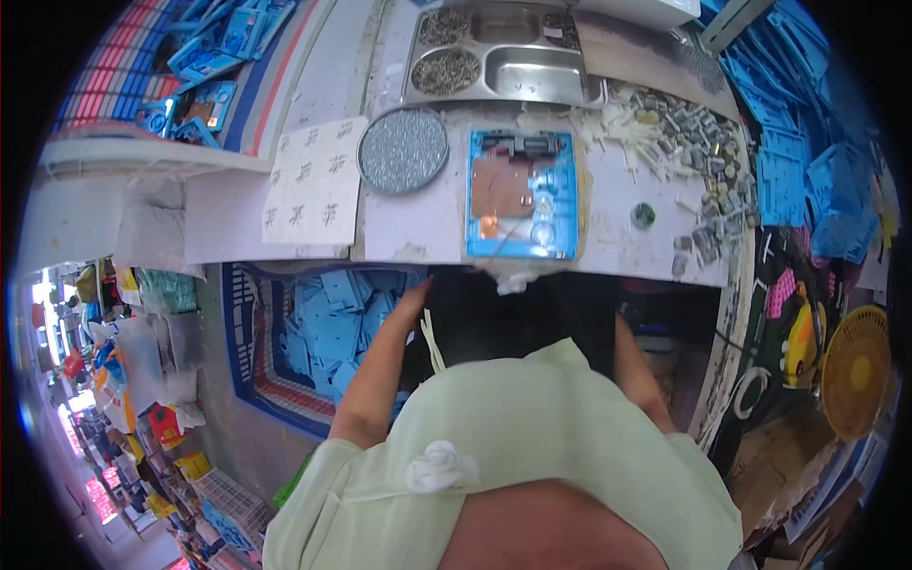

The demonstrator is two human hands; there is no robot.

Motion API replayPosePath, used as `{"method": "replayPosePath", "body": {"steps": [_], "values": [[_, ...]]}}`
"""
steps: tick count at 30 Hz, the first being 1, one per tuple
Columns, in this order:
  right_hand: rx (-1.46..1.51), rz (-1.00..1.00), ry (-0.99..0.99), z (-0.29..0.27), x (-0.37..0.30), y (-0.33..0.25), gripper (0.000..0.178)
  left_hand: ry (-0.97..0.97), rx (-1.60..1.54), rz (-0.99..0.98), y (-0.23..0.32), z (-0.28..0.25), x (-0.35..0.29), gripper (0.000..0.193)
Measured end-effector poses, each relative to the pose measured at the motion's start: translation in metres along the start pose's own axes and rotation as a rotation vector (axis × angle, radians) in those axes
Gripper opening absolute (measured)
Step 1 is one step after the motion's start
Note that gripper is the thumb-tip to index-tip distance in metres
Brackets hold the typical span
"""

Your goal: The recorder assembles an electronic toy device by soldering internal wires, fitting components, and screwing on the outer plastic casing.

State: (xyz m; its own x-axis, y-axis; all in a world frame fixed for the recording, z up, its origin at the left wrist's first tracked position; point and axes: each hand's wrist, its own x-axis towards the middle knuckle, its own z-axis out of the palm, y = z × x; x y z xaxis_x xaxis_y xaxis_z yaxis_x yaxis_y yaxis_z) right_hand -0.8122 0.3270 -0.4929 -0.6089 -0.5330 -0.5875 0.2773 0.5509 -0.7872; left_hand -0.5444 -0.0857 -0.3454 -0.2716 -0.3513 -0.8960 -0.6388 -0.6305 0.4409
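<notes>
In the head view, the person's left forearm [375,380] and right forearm [639,370] reach toward the dark space below the table [408,223]'s near edge. Both hands are hidden there, so whether the fingers are spread, pressed together or pinching something cannot be told. The blue plastic case [570,195] lies on the tabletop close to that edge, right of the round grey dish [403,151]. Inside it sit a brown panel [500,190] and, at the far end, a dark mechanism [518,145]. The case looks light and stiff, its smooth walls perhaps a little slippery and its thin rim liable to crack if squeezed. The two long outer sides seem the best hold, kept level since the inner parts may be loose.
</notes>
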Motion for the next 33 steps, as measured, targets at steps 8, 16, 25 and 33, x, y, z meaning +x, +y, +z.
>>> {"method": "replayPosePath", "body": {"steps": [8,16,25,33], "values": [[-0.209,-0.194,0.141,-0.038,-0.164,-0.206,0.030,0.176,0.287,1.188,0.071,0.051,-0.202,0.027],[-0.457,-0.998,0.249,0.033,-0.189,-0.406,0.018,0.280,0.702,1.315,0.097,0.109,-0.193,0.027],[-0.698,-1.111,0.317,0.025,-0.120,-0.434,0.013,-0.019,0.463,1.263,0.100,0.099,-0.192,0.008],[-0.709,-1.160,0.054,0.068,-0.122,-0.431,0.033,-0.013,0.334,1.151,0.108,0.102,-0.189,0.007]]}}
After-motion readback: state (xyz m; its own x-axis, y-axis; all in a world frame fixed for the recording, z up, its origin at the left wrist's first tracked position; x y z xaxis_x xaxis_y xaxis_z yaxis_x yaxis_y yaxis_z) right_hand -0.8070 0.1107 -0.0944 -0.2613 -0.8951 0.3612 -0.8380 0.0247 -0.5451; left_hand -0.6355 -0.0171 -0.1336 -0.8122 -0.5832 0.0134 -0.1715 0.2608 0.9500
